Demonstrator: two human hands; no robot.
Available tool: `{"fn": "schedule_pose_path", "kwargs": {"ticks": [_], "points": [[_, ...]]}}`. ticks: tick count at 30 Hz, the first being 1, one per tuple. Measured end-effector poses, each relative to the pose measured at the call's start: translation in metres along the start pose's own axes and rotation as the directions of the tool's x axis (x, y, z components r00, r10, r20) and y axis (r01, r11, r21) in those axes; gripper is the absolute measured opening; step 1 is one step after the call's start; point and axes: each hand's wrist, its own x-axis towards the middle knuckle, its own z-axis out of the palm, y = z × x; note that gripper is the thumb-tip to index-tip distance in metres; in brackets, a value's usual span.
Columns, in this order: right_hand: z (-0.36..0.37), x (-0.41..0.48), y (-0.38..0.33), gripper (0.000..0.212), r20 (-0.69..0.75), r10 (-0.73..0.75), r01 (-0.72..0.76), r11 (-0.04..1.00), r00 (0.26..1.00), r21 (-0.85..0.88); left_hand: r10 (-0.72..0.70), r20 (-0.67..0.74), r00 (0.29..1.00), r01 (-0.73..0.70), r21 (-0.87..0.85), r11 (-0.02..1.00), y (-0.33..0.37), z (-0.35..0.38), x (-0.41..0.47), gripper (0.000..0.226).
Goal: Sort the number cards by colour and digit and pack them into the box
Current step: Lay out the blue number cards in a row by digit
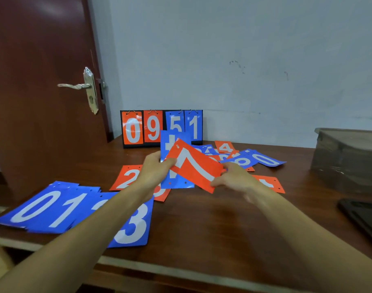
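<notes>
While fingers [170,162] pinch red 7 [198,168], cards [263,159] surround.

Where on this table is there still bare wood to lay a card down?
The widest bare wood lies near the front edge, between the blue 3 card and the right forearm. A smaller patch sits between the red 2 card and the door. It is crowded in the middle, where loose cards pile before the scoreboard.

Bare tabletop [223,225] nearside, blue cards [54,208] left; scoreboard [160,129] blocks rear, box [347,157] right
</notes>
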Motion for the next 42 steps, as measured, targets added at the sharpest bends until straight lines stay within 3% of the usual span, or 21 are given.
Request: {"fn": "schedule_pose_path", "kwargs": {"ticks": [4, 7, 12, 16, 21, 23, 26, 28, 32, 37, 42], "points": [[0.006, -0.009, -0.012, 0.066, -0.118, -0.212, 0.21, 0.977, 0.97, -0.027, -0.073, 0.171, 0.983, 0.044, 0.166, 0.985, -0.002, -0.013, -0.003, 0.012], [0.019, -0.008, -0.021, 0.053, -0.1, -0.25, 0.249, 0.968, 0.963, -0.019, -0.1, 0.222, 0.97, 0.071, 0.135, 0.988, -0.004, -0.017, -0.005, 0.018], [0.031, 0.003, -0.027, 0.039, -0.058, -0.26, 0.26, 0.966, 0.964, -0.013, -0.061, 0.12, 0.991, 0.068, -0.057, 0.996, -0.013, -0.021, 0.0, 0.016], [0.02, 0.019, -0.026, 0.027, -0.096, -0.217, 0.224, 0.971, 0.972, 0.08, -0.02, -0.077, 0.997, 0.009, -0.139, 0.99, -0.011, -0.039, 0.018, 0.007], [0.006, 0.043, -0.008, 0.037, -0.082, -0.065, 0.079, 0.98, 0.995, 0.185, -0.139, -0.127, 0.982, 0.125, -0.112, 0.986, -0.017, -0.058, 0.042, 0.017], [0.001, 0.048, 0.002, 0.039, -0.023, -0.041, 0.044, 0.992, 0.999, 0.119, -0.175, -0.109, 0.979, 0.164, -0.105, 0.981, -0.024, -0.054, 0.046, 0.017], [-0.01, 0.043, 0.014, 0.031, 0.082, -0.031, 0.044, 0.987, 0.996, -0.156, -0.22, -0.05, 0.974, 0.215, -0.092, 0.972, -0.032, -0.036, 0.048, 0.016], [-0.02, 0.036, 0.026, 0.025, 0.077, -0.053, 0.074, 0.955, 0.996, -0.289, -0.219, -0.005, 0.976, 0.218, -0.062, 0.974, -0.037, -0.018, 0.048, 0.008], [-0.053, 0.019, 0.05, 0.019, -0.015, -0.17, 0.124, 0.772, 0.985, -0.623, -0.191, 0.12, 0.974, 0.195, -0.029, 0.98, -0.04, 0.03, 0.042, 0.007], [-0.094, 0.008, 0.082, 0.02, -0.074, -0.192, 0.09, 0.724, 0.978, -0.684, -0.205, 0.268, 0.941, 0.168, 0.154, 0.974, -0.041, 0.085, 0.044, 0.008], [-0.112, 0.02, 0.106, 0.029, -0.089, -0.205, 0.094, 0.737, 0.975, -0.669, -0.215, 0.258, 0.942, 0.148, 0.253, 0.956, -0.039, 0.119, 0.056, 0.002]]}}
